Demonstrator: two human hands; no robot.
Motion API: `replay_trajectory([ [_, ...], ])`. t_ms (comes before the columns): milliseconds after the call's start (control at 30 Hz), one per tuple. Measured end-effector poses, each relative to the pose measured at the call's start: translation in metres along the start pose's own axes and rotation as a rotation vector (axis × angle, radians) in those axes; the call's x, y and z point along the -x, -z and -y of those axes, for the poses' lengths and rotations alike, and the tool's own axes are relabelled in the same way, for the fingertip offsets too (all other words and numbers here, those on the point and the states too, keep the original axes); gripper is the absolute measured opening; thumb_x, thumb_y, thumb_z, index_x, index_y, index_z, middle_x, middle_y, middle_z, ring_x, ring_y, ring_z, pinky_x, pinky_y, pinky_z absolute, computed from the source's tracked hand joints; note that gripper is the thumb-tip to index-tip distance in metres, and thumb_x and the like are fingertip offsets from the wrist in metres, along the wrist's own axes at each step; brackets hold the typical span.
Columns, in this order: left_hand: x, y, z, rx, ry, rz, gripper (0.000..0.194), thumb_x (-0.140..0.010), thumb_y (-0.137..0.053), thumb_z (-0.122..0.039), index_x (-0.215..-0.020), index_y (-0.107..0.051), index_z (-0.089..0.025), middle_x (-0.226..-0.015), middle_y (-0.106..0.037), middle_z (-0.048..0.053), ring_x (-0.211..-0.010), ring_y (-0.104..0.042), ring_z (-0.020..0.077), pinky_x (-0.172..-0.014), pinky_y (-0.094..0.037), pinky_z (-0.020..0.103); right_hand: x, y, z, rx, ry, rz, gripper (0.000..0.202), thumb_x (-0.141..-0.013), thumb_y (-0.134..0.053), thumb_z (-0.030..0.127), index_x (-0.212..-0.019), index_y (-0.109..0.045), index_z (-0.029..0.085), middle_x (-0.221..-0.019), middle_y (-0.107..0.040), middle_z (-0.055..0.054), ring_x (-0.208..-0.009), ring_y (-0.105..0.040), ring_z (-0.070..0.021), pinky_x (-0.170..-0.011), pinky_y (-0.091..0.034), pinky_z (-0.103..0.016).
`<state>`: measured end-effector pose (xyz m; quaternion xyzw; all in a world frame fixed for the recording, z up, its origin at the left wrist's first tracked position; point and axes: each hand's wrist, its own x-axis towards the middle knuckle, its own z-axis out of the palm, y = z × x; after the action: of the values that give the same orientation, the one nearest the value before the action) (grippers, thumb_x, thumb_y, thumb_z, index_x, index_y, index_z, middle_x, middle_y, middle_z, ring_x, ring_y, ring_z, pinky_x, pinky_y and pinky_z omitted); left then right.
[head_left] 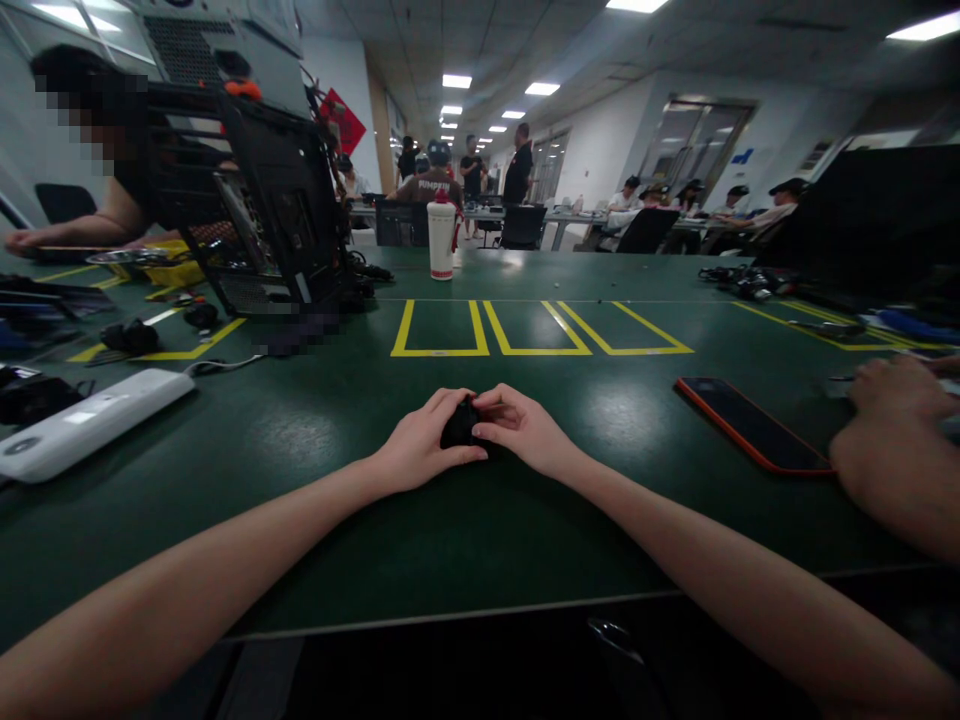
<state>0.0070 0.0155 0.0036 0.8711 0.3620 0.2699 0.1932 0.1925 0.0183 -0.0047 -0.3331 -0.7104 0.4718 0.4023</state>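
A small dark object [459,424] rests low over the green table [480,540], between both hands near the middle of the view. My left hand [429,440] is wrapped round its left side, with the thumb along the near edge. From the right, my right hand [523,428] pinches the same object with thumb and fingers. The fingers cover much of it, and its details are too dark to make out.
Yellow tape outlines [441,352] lie beyond the hands. A white cup [442,240] stands farther back. At left are a white power strip [97,420] and an open computer case [281,215]. At right, a phone [750,425] lies beside another person's hand [896,410].
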Motion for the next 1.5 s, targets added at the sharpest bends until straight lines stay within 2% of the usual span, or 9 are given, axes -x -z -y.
replay_trajectory([
  [133,-0.001,-0.001,0.002,0.018,-0.005,-0.007,0.058,-0.074,-0.056,-0.047,-0.122,-0.034,-0.024,-0.118,-0.045,0.007,-0.107,-0.048,0.0228,-0.089,-0.042,0.039,0.004,0.001,-0.002,0.099,0.088,-0.025,0.022,-0.071,-0.063,0.017,-0.092,-0.055,0.022,-0.105,-0.047,-0.001,-0.103,-0.052,-0.0144,-0.095,-0.042,-0.035],
  [367,-0.001,-0.001,0.002,0.027,0.007,-0.002,0.058,-0.074,-0.056,-0.048,-0.123,-0.034,-0.025,-0.118,-0.045,0.007,-0.105,-0.050,0.0228,-0.085,-0.044,0.038,0.002,-0.003,0.005,0.060,0.025,-0.052,0.009,-0.078,-0.056,0.025,-0.085,-0.054,0.020,-0.094,-0.052,0.000,-0.092,-0.057,-0.0143,-0.083,-0.049,-0.035],
  [567,0.000,-0.002,0.002,0.009,-0.010,-0.006,0.060,-0.073,-0.057,-0.047,-0.124,-0.033,-0.025,-0.118,-0.045,0.007,-0.104,-0.050,0.0229,-0.085,-0.044,0.039,0.000,-0.002,0.006,0.003,-0.073,-0.012,0.027,-0.074,-0.061,0.022,-0.098,-0.049,0.020,-0.101,-0.054,-0.002,-0.097,-0.056,-0.0162,-0.089,-0.046,-0.038],
  [733,0.000,-0.002,0.003,0.016,-0.011,-0.011,0.059,-0.074,-0.057,-0.047,-0.123,-0.033,-0.024,-0.119,-0.045,0.008,-0.108,-0.047,0.0230,-0.089,-0.042,0.039,0.004,-0.001,-0.003,0.040,0.040,-0.017,0.025,-0.071,-0.063,0.017,-0.093,-0.053,0.021,-0.103,-0.050,-0.001,-0.101,-0.054,-0.0150,-0.094,-0.043,-0.036],
  [833,-0.001,-0.002,0.004,0.032,-0.010,-0.013,0.060,-0.073,-0.058,-0.047,-0.124,-0.034,-0.024,-0.119,-0.045,0.008,-0.109,-0.047,0.0235,-0.090,-0.042,0.039,0.005,-0.002,-0.004,0.086,0.061,-0.043,0.020,-0.074,-0.060,0.020,-0.093,-0.056,0.022,-0.104,-0.049,-0.001,-0.101,-0.053,-0.0150,-0.093,-0.044,-0.037],
  [967,-0.001,-0.001,0.004,0.040,-0.002,-0.007,0.060,-0.073,-0.058,-0.047,-0.123,-0.034,-0.025,-0.118,-0.046,0.007,-0.106,-0.049,0.0236,-0.087,-0.044,0.039,0.004,-0.004,0.003,0.080,0.022,-0.062,0.014,-0.076,-0.058,0.023,-0.090,-0.055,0.021,-0.098,-0.053,-0.001,-0.097,-0.055,-0.0154,-0.089,-0.047,-0.037],
  [1133,0.000,-0.001,0.003,0.028,0.004,-0.005,0.059,-0.073,-0.057,-0.048,-0.123,-0.034,-0.024,-0.118,-0.045,0.007,-0.104,-0.050,0.0232,-0.085,-0.044,0.038,0.003,-0.003,0.009,0.052,-0.067,-0.017,0.029,-0.075,-0.059,0.021,-0.102,-0.049,0.021,-0.104,-0.054,-0.004,-0.100,-0.056,-0.0165,-0.091,-0.046,-0.039],
  [1333,-0.001,-0.001,0.004,0.051,-0.004,-0.024,0.058,-0.073,-0.058,-0.046,-0.123,-0.035,-0.025,-0.118,-0.047,0.006,-0.106,-0.049,0.0228,-0.087,-0.043,0.038,0.007,-0.001,0.006,0.221,0.113,-0.039,0.027,-0.072,-0.061,0.015,-0.097,-0.054,0.022,-0.108,-0.048,-0.003,-0.105,-0.050,-0.0168,-0.095,-0.042,-0.038],
  [1500,-0.001,-0.001,0.004,0.055,-0.005,-0.016,0.058,-0.073,-0.059,-0.046,-0.122,-0.035,-0.025,-0.118,-0.046,0.006,-0.106,-0.049,0.0223,-0.088,-0.043,0.037,0.007,-0.003,0.008,0.214,0.115,-0.071,0.013,-0.078,-0.055,0.021,-0.090,-0.056,0.021,-0.102,-0.050,-0.003,-0.097,-0.054,-0.0155,-0.088,-0.047,-0.036],
])
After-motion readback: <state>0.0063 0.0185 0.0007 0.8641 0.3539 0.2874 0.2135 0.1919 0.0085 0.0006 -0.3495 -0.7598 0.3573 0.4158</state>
